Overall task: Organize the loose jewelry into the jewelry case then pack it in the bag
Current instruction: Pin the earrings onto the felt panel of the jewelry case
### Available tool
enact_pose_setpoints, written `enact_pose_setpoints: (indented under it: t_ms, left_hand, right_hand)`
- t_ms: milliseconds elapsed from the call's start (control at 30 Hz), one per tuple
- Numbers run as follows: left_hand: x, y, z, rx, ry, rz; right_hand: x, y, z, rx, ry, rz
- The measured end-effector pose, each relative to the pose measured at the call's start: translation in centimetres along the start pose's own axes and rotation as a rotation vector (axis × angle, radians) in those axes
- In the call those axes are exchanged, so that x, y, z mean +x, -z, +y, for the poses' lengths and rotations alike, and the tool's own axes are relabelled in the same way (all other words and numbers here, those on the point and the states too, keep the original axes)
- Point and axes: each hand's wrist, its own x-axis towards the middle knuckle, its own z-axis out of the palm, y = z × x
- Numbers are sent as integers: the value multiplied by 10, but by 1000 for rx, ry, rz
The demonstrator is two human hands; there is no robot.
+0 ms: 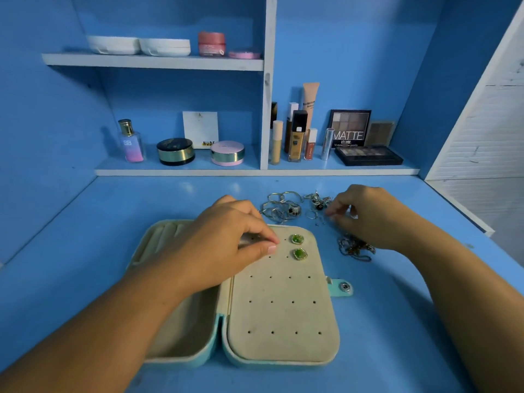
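A teal jewelry case [283, 330] lies open on the blue desk, its beige earring panel dotted with small holes. Two green stud earrings [298, 246] sit in the panel's top right holes. My left hand [226, 245] hovers over the panel's upper left, thumb and fingertips pinched together at a hole; whether they hold anything is hidden. My right hand [365, 214] reaches into the loose jewelry behind the case, fingers curled over small silver pieces. Silver rings [280, 208] lie in a heap, a dark charm piece [319, 202] beside them, and a tangled chain [355, 248] by my right wrist.
The case's snap tab [343, 287] sticks out to the right. Behind the desk, a shelf [255, 171] carries cosmetics: a perfume bottle [131, 141], round compacts, foundation bottles [296, 134] and eyeshadow palettes [365, 154]. An upper shelf holds white bowls [139, 45] and a pink jar.
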Motion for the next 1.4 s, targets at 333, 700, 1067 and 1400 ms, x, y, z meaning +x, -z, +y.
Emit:
enact_pose_setpoints:
  t_ms: [333, 700, 1067, 1400]
  left_hand:
    - [-3, 6, 13, -51, 43, 40]
    - [0, 2, 11, -56, 51, -22]
    - [1, 6, 13, -54, 76, 93]
    - [4, -1, 13, -102, 136, 68]
  right_hand:
    - [3, -7, -9, 26, -41, -8]
    - [3, -7, -19, -31, -137, -53]
    - [-17, 11, -34, 194, -37, 43]
    - [-24, 7, -54, 379, -121, -71]
